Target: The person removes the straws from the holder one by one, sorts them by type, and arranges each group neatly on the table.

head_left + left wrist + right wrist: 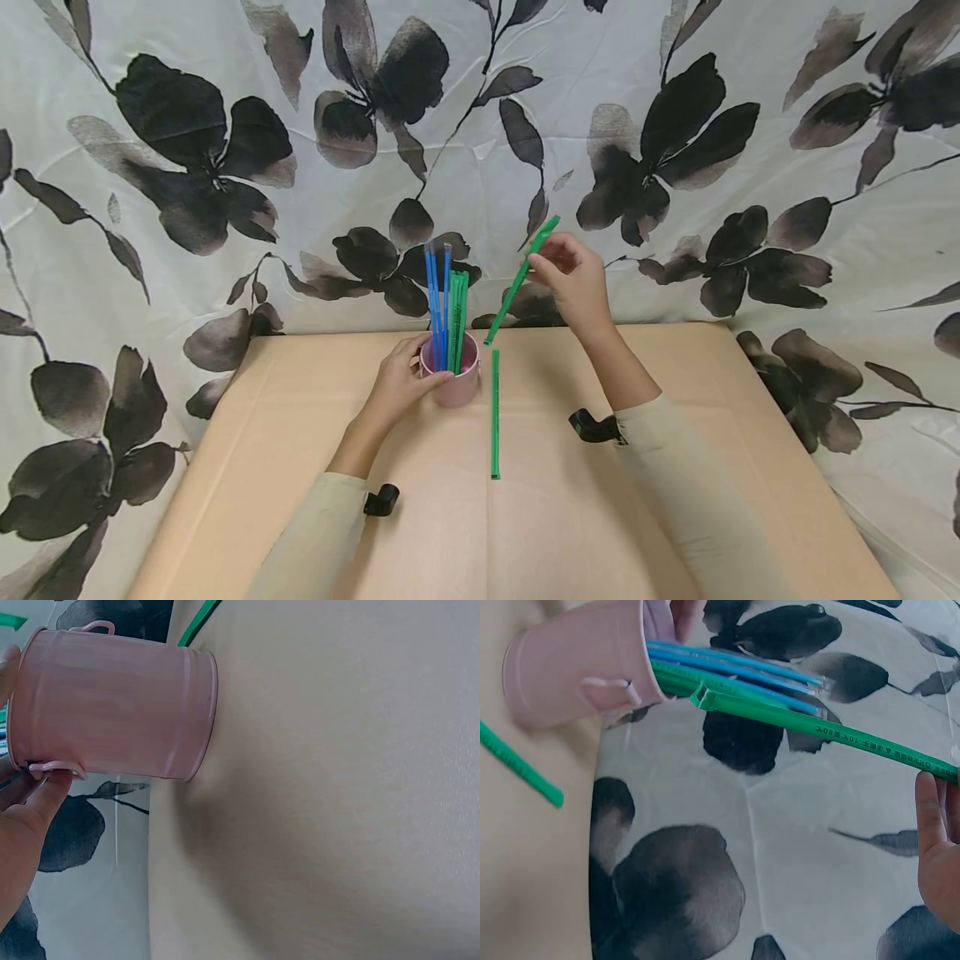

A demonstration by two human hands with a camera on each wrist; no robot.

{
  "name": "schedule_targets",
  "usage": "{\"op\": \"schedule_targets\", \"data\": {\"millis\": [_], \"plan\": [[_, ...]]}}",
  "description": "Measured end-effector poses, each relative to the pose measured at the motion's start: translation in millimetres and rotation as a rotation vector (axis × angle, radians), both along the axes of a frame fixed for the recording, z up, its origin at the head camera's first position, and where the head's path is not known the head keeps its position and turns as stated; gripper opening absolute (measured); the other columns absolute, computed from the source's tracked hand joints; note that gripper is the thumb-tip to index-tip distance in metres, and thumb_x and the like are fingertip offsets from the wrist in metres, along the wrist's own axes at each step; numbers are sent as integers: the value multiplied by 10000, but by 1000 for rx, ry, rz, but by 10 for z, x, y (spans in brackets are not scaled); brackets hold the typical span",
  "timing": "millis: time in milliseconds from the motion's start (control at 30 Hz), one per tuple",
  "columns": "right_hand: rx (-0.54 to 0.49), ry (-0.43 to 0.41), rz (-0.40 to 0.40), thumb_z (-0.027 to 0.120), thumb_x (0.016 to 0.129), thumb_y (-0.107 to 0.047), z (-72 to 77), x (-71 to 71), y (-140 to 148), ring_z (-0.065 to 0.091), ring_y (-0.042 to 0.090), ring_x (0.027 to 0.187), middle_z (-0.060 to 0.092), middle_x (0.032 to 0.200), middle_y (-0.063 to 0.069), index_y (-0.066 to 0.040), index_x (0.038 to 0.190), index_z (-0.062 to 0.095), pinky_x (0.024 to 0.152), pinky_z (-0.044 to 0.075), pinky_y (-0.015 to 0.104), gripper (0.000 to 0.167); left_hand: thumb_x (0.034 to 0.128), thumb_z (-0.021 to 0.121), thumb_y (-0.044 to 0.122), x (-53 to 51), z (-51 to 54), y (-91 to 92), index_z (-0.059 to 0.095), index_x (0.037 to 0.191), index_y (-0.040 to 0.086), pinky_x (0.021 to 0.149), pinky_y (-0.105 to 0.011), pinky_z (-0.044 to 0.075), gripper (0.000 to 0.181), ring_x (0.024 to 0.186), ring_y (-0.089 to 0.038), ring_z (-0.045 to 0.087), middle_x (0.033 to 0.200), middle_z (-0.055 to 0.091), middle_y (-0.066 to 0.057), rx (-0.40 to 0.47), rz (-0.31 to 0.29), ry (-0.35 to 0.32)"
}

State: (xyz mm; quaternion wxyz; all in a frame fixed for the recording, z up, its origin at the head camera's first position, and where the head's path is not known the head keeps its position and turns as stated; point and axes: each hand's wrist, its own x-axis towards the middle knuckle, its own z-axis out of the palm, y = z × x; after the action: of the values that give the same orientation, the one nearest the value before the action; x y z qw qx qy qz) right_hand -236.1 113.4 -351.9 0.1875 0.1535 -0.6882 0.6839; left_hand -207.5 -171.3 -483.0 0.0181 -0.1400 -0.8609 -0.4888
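On the surface [555, 525] I see a green stick [495, 417] between the left hand [396, 379], gripping a pink cup [459, 393], and the right hand [579, 283], pinching another stick [517, 286].

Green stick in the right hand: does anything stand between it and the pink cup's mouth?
Nothing visible stands between the held green stick and the pink cup. Blue sticks and upright green sticks fill part of its mouth; the left hand grips it from the left, and the loose green stick lies flat on the table.
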Motion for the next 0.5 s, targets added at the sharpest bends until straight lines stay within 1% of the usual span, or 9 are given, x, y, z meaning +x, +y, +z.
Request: {"op": "schedule_targets", "data": {"millis": [133,200,300,367,467,500], "plan": [[13,-27,-22,722,951,-14,-35,-15,119,692,112,847,674,938,-45,90,1157,645,800,674,332,244,820,896,241,-27,-6,12,508,1493,38,1075,-463,542,804,1343,-381,560,1419,564,-191,4,7,1],[22,-46,-25,719,952,-10,-72,-25,171,694,104,838,677,937,-42,107,1169,637,803,673,357,260,817,898,239,-36,-6,16,504,1496,35,1074,-465,543,811,1344,-382,558,1417,563,-192,10,11,0],[30,-85,-24,700,959,10,-149,-8,233,702,77,829,678,935,-46,130,1195,619,813,670,362,277,812,902,232,-28,-11,15,504,1496,34,1075,-462,543,816,1351,-379,556,1417,563,-191,21,14,0],[40,-108,-18,688,969,5,-202,2,271,709,63,828,682,948,-24,137,1205,610,817,670,342,282,810,902,219,-24,-14,17,497,1499,29,1075,-464,543,822,1356,-384,552,1424,557,-197,25,14,0],[57,-137,-20,687,976,-12,-287,14,325,710,49,828,674,968,14,130,1211,613,804,667,281,285,810,902,220,-27,-20,24,495,1502,33,1078,-461,540,824,1362,-378,548,1430,553,-193,28,16,-3],[61,-147,-21,692,975,-20,-317,18,342,711,49,830,670,977,32,126,1210,615,810,668,292,287,811,902,221,-28,-20,28,494,1502,34,1078,-462,540,824,1361,-378,548,1430,553,-192,27,16,-3]]}}
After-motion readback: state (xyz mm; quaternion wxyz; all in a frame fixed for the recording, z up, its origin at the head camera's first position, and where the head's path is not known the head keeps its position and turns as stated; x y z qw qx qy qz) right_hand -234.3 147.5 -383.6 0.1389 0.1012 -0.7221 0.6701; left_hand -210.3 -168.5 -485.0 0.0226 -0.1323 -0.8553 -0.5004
